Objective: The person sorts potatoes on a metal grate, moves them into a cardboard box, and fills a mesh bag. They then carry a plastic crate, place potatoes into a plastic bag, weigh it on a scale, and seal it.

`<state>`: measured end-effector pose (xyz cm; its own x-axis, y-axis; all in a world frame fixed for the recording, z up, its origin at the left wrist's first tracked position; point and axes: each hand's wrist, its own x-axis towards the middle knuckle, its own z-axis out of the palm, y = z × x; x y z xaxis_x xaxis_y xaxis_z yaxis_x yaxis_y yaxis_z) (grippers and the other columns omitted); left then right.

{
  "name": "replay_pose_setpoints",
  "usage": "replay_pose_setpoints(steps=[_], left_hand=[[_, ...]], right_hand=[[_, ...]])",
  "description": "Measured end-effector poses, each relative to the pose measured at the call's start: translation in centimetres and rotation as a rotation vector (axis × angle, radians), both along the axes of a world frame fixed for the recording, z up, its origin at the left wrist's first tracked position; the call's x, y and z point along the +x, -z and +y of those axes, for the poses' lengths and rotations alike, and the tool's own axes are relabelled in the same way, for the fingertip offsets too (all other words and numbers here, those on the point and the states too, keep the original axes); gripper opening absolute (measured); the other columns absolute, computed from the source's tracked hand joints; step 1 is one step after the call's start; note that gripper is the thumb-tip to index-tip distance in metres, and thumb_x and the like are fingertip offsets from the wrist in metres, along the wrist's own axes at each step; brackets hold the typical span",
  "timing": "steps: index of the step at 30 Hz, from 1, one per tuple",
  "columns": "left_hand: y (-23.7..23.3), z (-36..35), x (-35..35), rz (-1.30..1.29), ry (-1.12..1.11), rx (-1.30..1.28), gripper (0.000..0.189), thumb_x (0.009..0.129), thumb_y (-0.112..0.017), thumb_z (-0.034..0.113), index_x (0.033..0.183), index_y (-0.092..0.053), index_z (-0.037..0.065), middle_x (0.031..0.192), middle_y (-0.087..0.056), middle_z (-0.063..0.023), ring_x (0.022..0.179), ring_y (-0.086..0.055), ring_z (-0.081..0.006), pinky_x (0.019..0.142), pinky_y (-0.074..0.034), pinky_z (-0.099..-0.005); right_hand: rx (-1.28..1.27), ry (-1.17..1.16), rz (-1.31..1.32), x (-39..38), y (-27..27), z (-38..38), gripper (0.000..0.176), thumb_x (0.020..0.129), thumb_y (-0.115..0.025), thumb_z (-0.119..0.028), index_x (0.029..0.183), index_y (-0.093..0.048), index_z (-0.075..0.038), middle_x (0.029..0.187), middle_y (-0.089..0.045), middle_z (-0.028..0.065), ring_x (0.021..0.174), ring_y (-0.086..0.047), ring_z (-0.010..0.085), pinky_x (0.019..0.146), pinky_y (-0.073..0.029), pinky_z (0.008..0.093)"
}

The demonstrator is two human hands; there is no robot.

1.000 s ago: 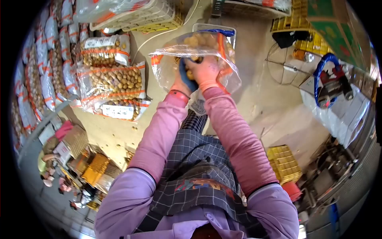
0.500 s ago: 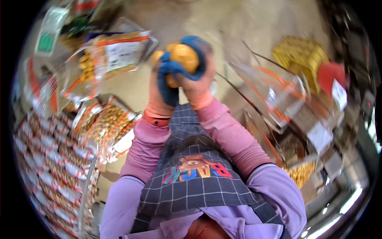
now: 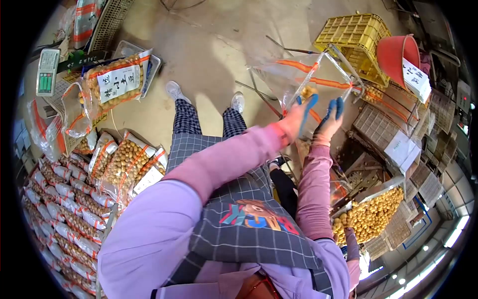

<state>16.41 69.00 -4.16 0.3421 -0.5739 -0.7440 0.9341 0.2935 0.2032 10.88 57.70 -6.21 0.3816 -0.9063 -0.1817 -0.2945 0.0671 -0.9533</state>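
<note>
My left hand (image 3: 298, 117) and my right hand (image 3: 328, 122) reach to the right side of the head view, in gloves with blue palms and fingertips. Both have their fingers stretched out and apart, with nothing held. They are at the mouth of a clear plastic bag (image 3: 279, 72) with orange stripes, spread on a metal frame (image 3: 343, 65). A few yellow potatoes (image 3: 308, 91) show through the plastic just beyond my left fingertips. Whether the fingers touch the bag cannot be made out.
A yellow crate (image 3: 348, 32) and a red basin (image 3: 393, 55) stand beyond the bag. Potatoes fill a tray (image 3: 373, 214) at lower right, where another person's sleeve (image 3: 352, 244) reaches in. Left are a filled bag (image 3: 117, 82), a scale (image 3: 48, 72) and stacked bags (image 3: 69, 214).
Both hands have moved from the middle to the bag on the right and let go of the potatoes they held together. Several potatoes now show inside the bag. The view has shifted too.
</note>
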Motion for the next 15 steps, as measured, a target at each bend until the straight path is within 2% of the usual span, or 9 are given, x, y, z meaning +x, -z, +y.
replay_pose_setpoints(steps=[1, 3, 4, 5, 6, 7, 9, 12, 15], left_hand=[[0.5, 3.3, 0.3, 0.037, 0.005, -0.174, 0.059, 0.092, -0.056, 0.043, 0.138, -0.043, 0.008, 0.135, -0.051, -0.0097, 0.13, -0.04, -0.0191, 0.105, -0.031, -0.0387], [1.7, 11.3, 1.5, 0.083, 0.074, -0.503, 0.053, 0.098, -0.044, 0.041, 0.138, -0.043, 0.006, 0.135, -0.051, -0.0119, 0.125, -0.048, -0.0236, 0.105, -0.037, -0.0397], [1.5, 15.7, 2.6, 0.149, 0.072, -0.484, 0.051, 0.098, -0.044, 0.039, 0.136, -0.045, 0.005, 0.132, -0.054, -0.0119, 0.121, -0.053, -0.0251, 0.103, -0.041, -0.0405], [1.6, 20.1, 3.8, 0.209, 0.092, -0.308, 0.048, 0.098, -0.044, 0.038, 0.134, -0.048, 0.006, 0.13, -0.056, -0.0118, 0.119, -0.054, -0.025, 0.102, -0.042, -0.0405], [3.4, 24.9, 3.7, 0.256, -0.028, -0.179, 0.048, 0.098, -0.044, 0.038, 0.134, -0.048, 0.006, 0.13, -0.055, -0.0121, 0.118, -0.054, -0.0247, 0.101, -0.042, -0.0405], [4.3, 30.0, 4.2, 0.172, -0.097, -0.093, 0.05, 0.098, -0.046, 0.039, 0.134, -0.047, 0.005, 0.13, -0.055, -0.0125, 0.117, -0.054, -0.0247, 0.101, -0.042, -0.0409], [2.9, 39.7, 6.2, 0.146, -0.34, -0.032, 0.058, 0.097, -0.046, 0.043, 0.139, -0.041, 0.004, 0.133, -0.053, -0.0153, 0.119, -0.053, -0.0275, 0.104, -0.039, -0.0444], [-2.7, 52.4, 10.3, -0.108, -0.765, -0.282, 0.062, 0.098, -0.04, 0.047, 0.142, -0.037, 0.003, 0.14, -0.046, -0.0203, 0.128, -0.047, -0.0316, 0.109, -0.033, -0.0491], [-4.5, 62.8, 12.8, -0.293, -1.27, -0.38, 0.061, 0.098, -0.04, 0.046, 0.141, -0.038, 0.003, 0.142, -0.043, -0.0194, 0.132, -0.043, -0.0302, 0.114, -0.026, -0.046]], right_hand=[[-0.076, 0.043, -0.002, 1.1, -1.3, 1.7, 0.036, 0.095, -0.054, -0.015, 0.125, -0.053, 0.005, 0.124, -0.056, 0.0123, 0.115, -0.053, 0.0206, 0.099, -0.042, 0.033], [0.025, 0.139, -0.073, 2.3, -3.4, 4.6, 0.035, 0.096, -0.052, -0.016, 0.124, -0.054, 0.005, 0.122, -0.058, 0.0128, 0.114, -0.054, 0.0213, 0.099, -0.042, 0.0343], [0.105, 0.225, -0.17, 3.5, -3.9, 5.9, 0.034, 0.097, -0.05, -0.017, 0.123, -0.054, 0.006, 0.12, -0.059, 0.0133, 0.113, -0.055, 0.022, 0.099, -0.043, 0.0357], [0.107, 0.202, -0.175, 4.4, -4.0, 7.4, 0.034, 0.097, -0.05, -0.017, 0.123, -0.054, 0.006, 0.12, -0.059, 0.0133, 0.113, -0.055, 0.022, 0.099, -0.043, 0.0357], [0.098, 0.099, -0.181, 5.2, -4.2, 9.3, 0.032, 0.098, -0.049, -0.018, 0.119, -0.057, 0.005, 0.119, -0.06, 0.0143, 0.111, -0.057, 0.0231, 0.098, -0.044, 0.0365], [0.097, -0.015, -0.192, 6.4, -4.5, 11.5, 0.031, 0.098, -0.048, -0.019, 0.116, -0.06, 0.003, 0.117, -0.062, 0.0153, 0.109, -0.059, 0.0242, 0.097, -0.045, 0.0374], [0.106, -0.256, -0.128, 10.8, -6.1, 18.0, 0.031, 0.098, -0.048, -0.018, 0.114, -0.06, 0.006, 0.114, -0.063, 0.0166, 0.107, -0.06, 0.0255, 0.098, -0.046, 0.0385], [0.268, -0.707, 0.001, 16.4, -6.3, 28.6, 0.031, 0.098, -0.048, -0.017, 0.114, -0.059, 0.007, 0.115, -0.063, 0.0172, 0.107, -0.06, 0.0257, 0.1, -0.044, 0.0379], [0.534, -1.071, 0.053, 22.8, -7.4, 41.4, 0.034, 0.095, -0.046, -0.011, 0.121, -0.055, 0.01, 0.122, -0.059, 0.0174, 0.118, -0.053, 0.0251, 0.105, -0.037, 0.0354]])
